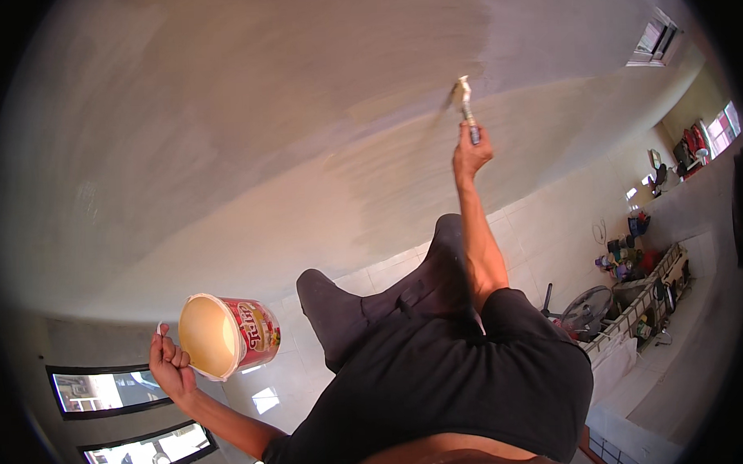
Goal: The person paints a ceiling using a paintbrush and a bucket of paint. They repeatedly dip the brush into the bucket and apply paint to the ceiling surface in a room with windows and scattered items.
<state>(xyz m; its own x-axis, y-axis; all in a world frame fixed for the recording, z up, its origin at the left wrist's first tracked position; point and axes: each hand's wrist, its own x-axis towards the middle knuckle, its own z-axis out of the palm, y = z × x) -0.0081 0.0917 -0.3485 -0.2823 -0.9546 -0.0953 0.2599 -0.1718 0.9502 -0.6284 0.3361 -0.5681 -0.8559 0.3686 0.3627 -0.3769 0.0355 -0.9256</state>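
Note:
Held out at the left, my left hand (pixel 172 366) is closed at the rim of a round bucket (pixel 259 330), with a small white piece showing at the fingertips. The bucket has a red printed label and tilts so that its pale cream inside shows; how full it is I cannot tell. My right hand (pixel 472 156), arm stretched forward, grips a paintbrush (pixel 465 106) by its handle. Its pale, coated bristles point up at the wall (pixel 302 112) and seem to touch it. Patches of grey and beige with streaks cover the wall around the brush.
My bent, dark-clothed legs (pixel 333 303) are below, over a pale tiled floor (pixel 389 268). At the right stand a fan (pixel 587 310), a metal rack (pixel 636 304) and piled household things. Windows (pixel 107 388) are at lower left, and a small window (pixel 653 40) at upper right.

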